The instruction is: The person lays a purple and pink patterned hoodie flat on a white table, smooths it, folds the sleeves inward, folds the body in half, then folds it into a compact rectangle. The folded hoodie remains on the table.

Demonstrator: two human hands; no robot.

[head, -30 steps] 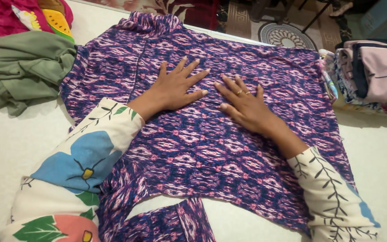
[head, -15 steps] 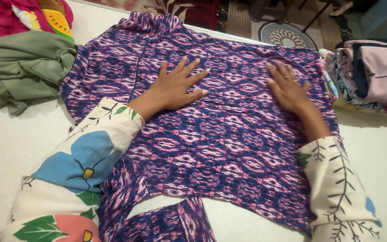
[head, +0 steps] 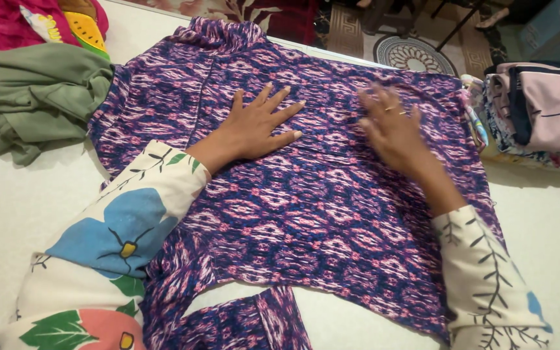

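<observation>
Head view: a person leans over a white table [head: 21, 214] with a purple patterned garment [head: 306, 214] spread flat across the middle of it.
Far left: a crumpled green cloth [head: 34, 97] lies beside the garment's left edge, with pink and yellow fabric [head: 46, 19] behind it.
Garment handling: it looks thin, soft and light, limp enough to wrinkle and slide; its edges and corners seem the best places to take hold.
Left hand [head: 254, 126]: its grip is fully open, fingers spread, palm pressed flat on the garment's upper middle, clasping nothing.
Right hand [head: 393, 129]: slightly blurred, also open and flat on the cloth, just right of the left hand, holding nothing.
Far right: a stack of folded clothes [head: 539, 113] sits near the garment's right edge.
</observation>
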